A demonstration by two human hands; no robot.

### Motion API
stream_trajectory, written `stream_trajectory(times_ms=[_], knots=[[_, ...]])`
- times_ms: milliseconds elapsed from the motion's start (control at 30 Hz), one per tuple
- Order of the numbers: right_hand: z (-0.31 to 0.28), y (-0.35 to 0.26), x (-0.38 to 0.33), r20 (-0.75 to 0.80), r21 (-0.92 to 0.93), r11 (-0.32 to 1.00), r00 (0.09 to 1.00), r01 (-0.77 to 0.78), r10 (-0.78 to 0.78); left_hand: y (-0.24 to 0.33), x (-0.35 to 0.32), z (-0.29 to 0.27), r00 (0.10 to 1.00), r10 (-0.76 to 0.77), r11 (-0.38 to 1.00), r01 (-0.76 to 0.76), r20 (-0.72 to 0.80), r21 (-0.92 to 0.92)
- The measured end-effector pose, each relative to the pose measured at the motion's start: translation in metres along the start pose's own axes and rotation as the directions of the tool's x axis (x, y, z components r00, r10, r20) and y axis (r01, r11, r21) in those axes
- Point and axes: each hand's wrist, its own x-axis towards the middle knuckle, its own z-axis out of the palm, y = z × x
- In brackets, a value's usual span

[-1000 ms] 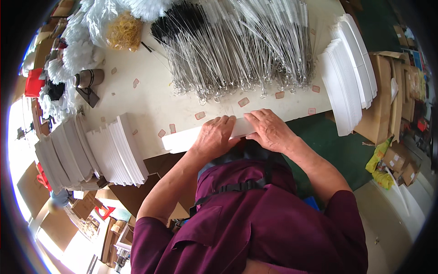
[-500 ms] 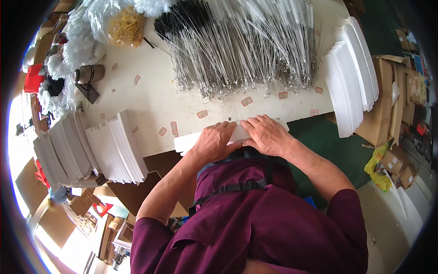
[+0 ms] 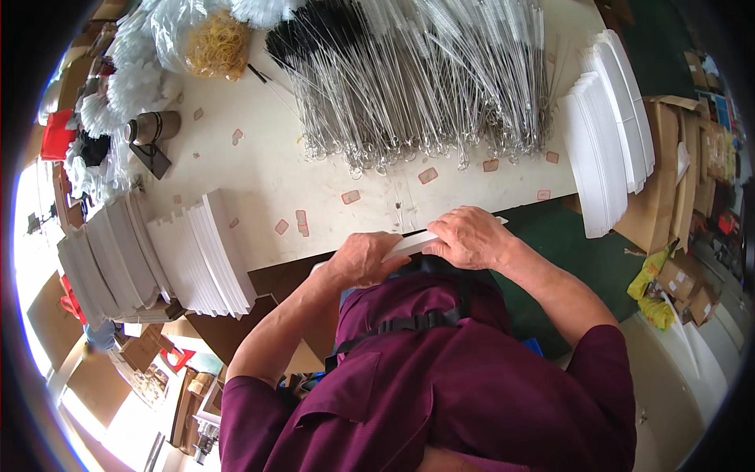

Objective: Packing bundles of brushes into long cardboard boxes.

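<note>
Close to my body, just off the near edge of the table [image 3: 330, 220], both hands grip a long narrow white cardboard piece [image 3: 412, 245]. My left hand [image 3: 366, 259] is closed around its left part, thumb underneath toward me. My right hand [image 3: 470, 238] grips farther right, thumb on the near side and fingers over the top. The piece shows edge-on between the hands, and its ends poke out past them. Beyond lies a wide pile of wire-handled tube brushes [image 3: 417, 94], with loop ends toward me and white or black bristles away.
Stacks of white flat cardboard pieces stand at the left [image 3: 185, 252] and right [image 3: 598, 149] of the table. Farther back left are a bag of yellow rubber bands [image 3: 216, 47], white bristle bundles [image 3: 130, 79] and a brown tape roll [image 3: 157, 126]. Cardboard boxes [image 3: 657, 165] sit right.
The white piece has come off the table edge toward me and tilted, so its broad face is now edge-on. My left hand has moved nearer my body; the right has shifted slightly right.
</note>
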Motion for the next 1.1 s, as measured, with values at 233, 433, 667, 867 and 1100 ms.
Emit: stream_trajectory(times_ms=[233, 433, 667, 867, 1100], knots=[[0.025, -0.017, 0.018, -0.163, 0.050, 0.999, 0.986, -0.009, 0.017, 0.022, 0.011, -0.002, 0.949, -0.102, 0.921, 0.203, 0.299, -0.331], [0.028, -0.017, 0.014, -0.156, 0.036, 0.999, 0.987, 0.039, -0.033, 0.008, 0.003, 0.017, 0.830, -0.170, 0.528, 0.532, 0.532, -0.662], [0.031, -0.008, 0.019, -0.304, 0.025, 0.996, 0.950, 0.081, -0.070, 0.011, 0.012, 0.008, 0.942, -0.110, 0.734, 0.292, 0.316, -0.613], [0.030, -0.010, 0.029, -0.250, 0.024, 0.999, 0.967, -0.045, 0.049, 0.015, 0.017, -0.003, 0.938, -0.245, 0.865, 0.326, 0.246, -0.382], [0.032, -0.003, 0.027, -0.317, 0.003, 1.000, 0.949, -0.003, 0.004, 0.011, 0.022, -0.004, 0.937, -0.258, 0.877, 0.330, 0.237, -0.349]])
